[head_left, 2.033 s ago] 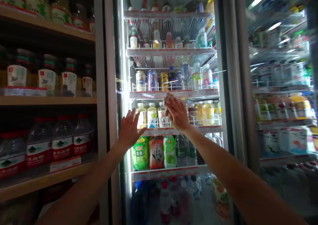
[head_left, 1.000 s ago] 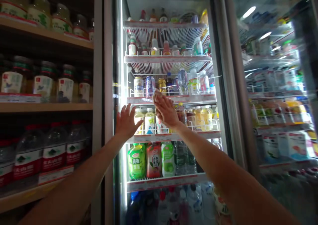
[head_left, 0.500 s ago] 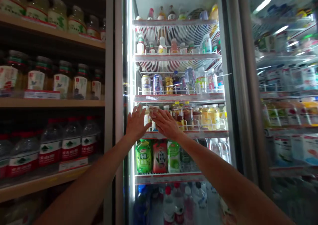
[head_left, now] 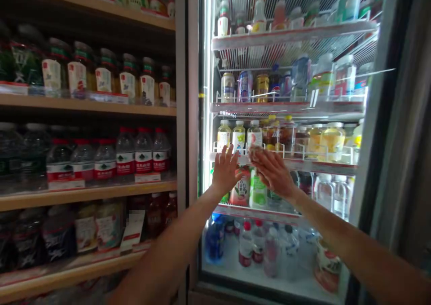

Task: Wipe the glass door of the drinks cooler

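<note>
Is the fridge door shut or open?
Shut: both hands, left hand and right hand, press flat on the glass door, which shows reflections.

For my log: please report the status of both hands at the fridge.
Left hand flat on glass door. Right hand pressing cloth there. Nothing in the way.

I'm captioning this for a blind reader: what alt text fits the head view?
Two bare hands, left and right, press flat on a lit drinks fridge's glass door, fingers spread. Bottles fill its shelves; water bottles line wooden shelves beside it.
</note>
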`<state>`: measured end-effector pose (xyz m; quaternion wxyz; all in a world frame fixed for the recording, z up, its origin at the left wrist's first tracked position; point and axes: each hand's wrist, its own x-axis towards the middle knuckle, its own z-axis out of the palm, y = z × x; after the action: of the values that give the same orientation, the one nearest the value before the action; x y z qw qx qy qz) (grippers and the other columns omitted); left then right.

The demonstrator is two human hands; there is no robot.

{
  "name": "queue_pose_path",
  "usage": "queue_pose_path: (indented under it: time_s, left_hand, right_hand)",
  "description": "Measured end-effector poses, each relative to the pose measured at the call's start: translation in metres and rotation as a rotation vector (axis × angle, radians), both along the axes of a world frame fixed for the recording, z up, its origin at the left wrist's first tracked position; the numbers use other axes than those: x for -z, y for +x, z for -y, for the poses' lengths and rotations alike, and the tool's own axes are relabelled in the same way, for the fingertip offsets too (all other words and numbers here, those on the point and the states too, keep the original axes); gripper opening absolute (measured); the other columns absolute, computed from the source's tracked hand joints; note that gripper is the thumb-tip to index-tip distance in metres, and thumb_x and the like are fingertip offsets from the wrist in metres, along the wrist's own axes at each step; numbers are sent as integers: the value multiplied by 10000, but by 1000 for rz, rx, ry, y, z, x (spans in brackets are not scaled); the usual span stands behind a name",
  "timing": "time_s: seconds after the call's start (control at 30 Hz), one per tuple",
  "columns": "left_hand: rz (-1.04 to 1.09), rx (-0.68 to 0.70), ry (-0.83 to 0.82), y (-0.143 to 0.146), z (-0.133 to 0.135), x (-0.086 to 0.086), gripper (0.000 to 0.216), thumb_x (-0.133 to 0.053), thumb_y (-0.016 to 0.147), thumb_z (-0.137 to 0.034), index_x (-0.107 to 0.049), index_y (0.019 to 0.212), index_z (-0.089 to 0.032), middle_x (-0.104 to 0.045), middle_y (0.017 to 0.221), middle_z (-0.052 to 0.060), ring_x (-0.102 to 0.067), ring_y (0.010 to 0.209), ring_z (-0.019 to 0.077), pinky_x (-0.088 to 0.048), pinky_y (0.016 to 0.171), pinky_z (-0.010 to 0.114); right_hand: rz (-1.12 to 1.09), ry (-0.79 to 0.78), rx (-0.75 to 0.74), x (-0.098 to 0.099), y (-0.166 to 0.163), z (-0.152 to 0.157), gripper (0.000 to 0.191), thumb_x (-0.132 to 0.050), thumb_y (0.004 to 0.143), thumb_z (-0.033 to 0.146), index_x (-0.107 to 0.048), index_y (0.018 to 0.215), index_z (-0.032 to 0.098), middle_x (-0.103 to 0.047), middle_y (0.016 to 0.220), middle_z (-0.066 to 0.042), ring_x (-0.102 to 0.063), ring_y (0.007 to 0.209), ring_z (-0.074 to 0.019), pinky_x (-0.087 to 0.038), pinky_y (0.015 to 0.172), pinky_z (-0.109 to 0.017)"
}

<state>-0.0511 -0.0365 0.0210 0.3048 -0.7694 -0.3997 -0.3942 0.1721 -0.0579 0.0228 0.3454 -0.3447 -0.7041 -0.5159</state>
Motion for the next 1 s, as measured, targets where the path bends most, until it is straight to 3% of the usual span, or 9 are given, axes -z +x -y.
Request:
queue_pose_path:
  time_s: [0.17,0.23,0.37,0.47,0.67,0.73,0.87,0.93,1.0]
  left_hand:
    - [-27,-5,-49,-5,5,24,716,-600,759,-444,-321,1351,-156,-225,1484,156,-122,1386,301,-192,1094,526]
    - [-30,2,-52,-4,4,28,731,-612,752,-433,-313,1355,-149,-219,1485,161,-111,1387,303,-190,1098,520]
    - [-15,-12,-54,-2,4,35,734,-612,752,-426,-302,1361,-157,-206,1491,151,-80,1390,303,-184,1099,524]
    - [-26,-38,-62,-10,5,41,698,-594,770,-402,-305,1362,-169,-238,1483,142,-99,1391,284,-186,1101,514]
    - [40,-99,-100,-37,2,48,671,-585,780,-385,-318,1364,-188,-221,1489,135,-145,1384,284,-215,1089,511]
    - [46,-94,-99,-40,1,49,680,-600,772,-379,-327,1362,-178,-219,1489,141,-143,1384,286,-204,1096,503]
    - [42,-87,-94,-43,0,55,691,-611,765,-382,-340,1358,-152,-222,1484,157,-139,1382,301,-205,1093,511]
    - [48,-90,-92,-47,0,59,699,-612,764,-386,-335,1361,-152,-222,1483,161,-143,1381,305,-209,1089,515]
    - [56,-95,-88,-51,0,61,697,-613,763,-380,-330,1363,-165,-224,1483,155,-149,1380,304,-211,1087,518]
  right_hand:
    - [-499,262,103,-6,55,2,455,-457,792,278,-553,1221,163,-370,1415,-140,-350,1292,-323,-336,988,-536]
    - [-613,312,103,-4,51,-1,491,-453,781,264,-532,1244,121,-332,1431,-171,-327,1301,-343,-327,991,-545]
    - [-311,72,24,41,-8,-1,498,-440,816,219,-457,1313,218,-380,1423,-76,-247,1355,-280,-278,1057,-517]
    - [-61,-81,-15,64,-15,4,523,-454,820,198,-418,1333,296,-402,1415,-21,-269,1352,-240,-263,1083,-486]
    - [-617,198,60,27,24,2,524,-403,843,209,-382,1366,205,-215,1497,-89,-221,1359,-315,-267,1043,-566]
    - [-542,119,45,36,1,1,562,-406,843,208,-316,1398,211,-232,1493,-77,-182,1374,-303,-250,1059,-566]
    - [-85,-175,-32,78,-38,1,629,-446,808,152,-289,1407,264,-369,1435,-22,-210,1373,-241,-230,1102,-495]
    - [-89,-155,-22,79,-26,3,625,-451,812,157,-291,1404,279,-356,1443,-21,-232,1365,-239,-237,1098,-493]
    - [-315,10,17,60,-3,4,606,-440,830,183,-282,1407,280,-284,1476,-40,-222,1366,-272,-254,1071,-538]
